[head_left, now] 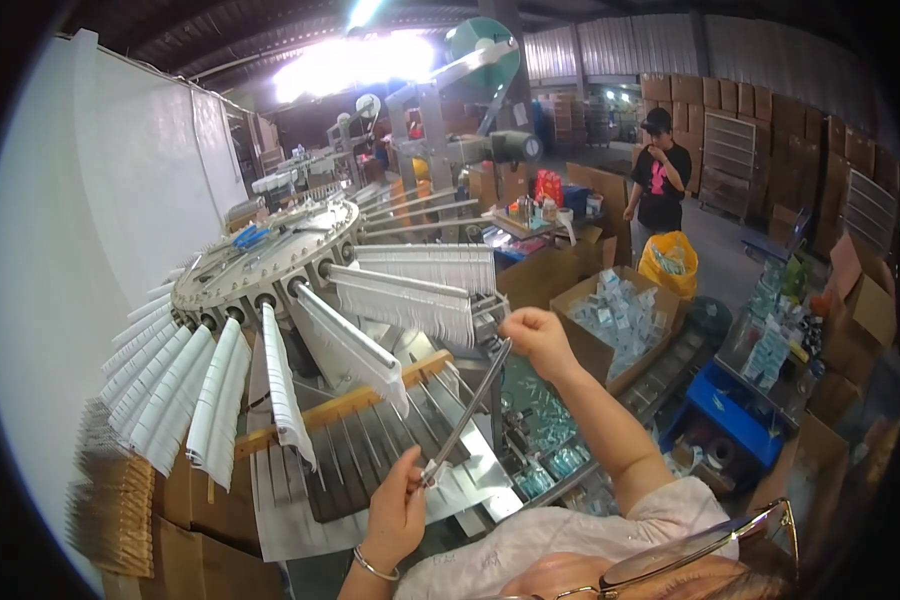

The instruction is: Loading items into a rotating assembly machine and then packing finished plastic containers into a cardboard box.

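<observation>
A thin grey metal rod (pixel 470 408) runs slantwise between my two hands. My right hand (pixel 533 334) is closed round its upper end, beside the rotary machine. Lower and nearer, my left hand (pixel 397 505) pinches the rod's other end, with a bracelet at the wrist; the fingertips are partly hidden. Just left of the rod, white strips (pixel 345 335) hang in rows from an arm of the round metal machine (pixel 270 255). Below them a wooden bar (pixel 355 398) carries several thin metal rods over a pale sheet (pixel 280 510).
At the right, a cardboard box (pixel 582 350) holds clear small packs. A tray of small greenish glass pieces (pixel 535 420) lies nearer. A blue bin (pixel 735 400) and a yellow bag (pixel 670 262) stand further right. A person (pixel 662 180) in black stands behind. Bristly brown bundles (pixel 110 500) rise at left.
</observation>
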`<action>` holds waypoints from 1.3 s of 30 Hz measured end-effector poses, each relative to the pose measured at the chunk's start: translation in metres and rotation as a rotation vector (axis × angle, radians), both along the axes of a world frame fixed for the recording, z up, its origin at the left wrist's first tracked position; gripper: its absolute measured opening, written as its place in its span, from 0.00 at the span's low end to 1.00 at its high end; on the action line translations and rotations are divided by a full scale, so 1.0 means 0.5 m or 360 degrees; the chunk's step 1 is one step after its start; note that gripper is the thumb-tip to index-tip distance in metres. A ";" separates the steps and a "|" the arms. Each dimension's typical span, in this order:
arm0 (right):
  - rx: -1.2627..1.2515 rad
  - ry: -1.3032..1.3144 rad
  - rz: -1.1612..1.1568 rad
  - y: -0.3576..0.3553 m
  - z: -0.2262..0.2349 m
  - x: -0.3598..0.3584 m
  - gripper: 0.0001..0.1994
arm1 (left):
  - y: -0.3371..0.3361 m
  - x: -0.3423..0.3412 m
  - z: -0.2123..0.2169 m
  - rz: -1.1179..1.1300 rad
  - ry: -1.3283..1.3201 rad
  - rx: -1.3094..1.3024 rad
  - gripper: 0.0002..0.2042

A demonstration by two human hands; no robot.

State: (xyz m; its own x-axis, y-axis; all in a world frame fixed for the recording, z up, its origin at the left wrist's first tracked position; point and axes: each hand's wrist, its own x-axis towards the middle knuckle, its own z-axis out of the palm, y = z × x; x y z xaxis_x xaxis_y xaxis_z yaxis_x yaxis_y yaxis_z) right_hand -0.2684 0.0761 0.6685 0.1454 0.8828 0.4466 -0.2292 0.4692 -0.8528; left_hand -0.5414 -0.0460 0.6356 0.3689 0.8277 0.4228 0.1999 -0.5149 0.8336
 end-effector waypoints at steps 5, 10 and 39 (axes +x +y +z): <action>-0.0035 -0.0086 0.0587 -0.087 -0.033 -0.002 0.06 | 0.023 0.018 -0.002 -0.0015 0.0007 0.0037 0.24; 0.0016 0.0248 0.0598 -0.119 -0.026 0.034 0.08 | 0.019 0.026 -0.010 -0.0044 -0.0125 -0.0006 0.23; 0.0251 -0.1100 -0.0874 -0.500 -0.089 -0.012 0.12 | 0.325 0.178 -0.188 -0.0083 -0.0694 -0.0405 0.07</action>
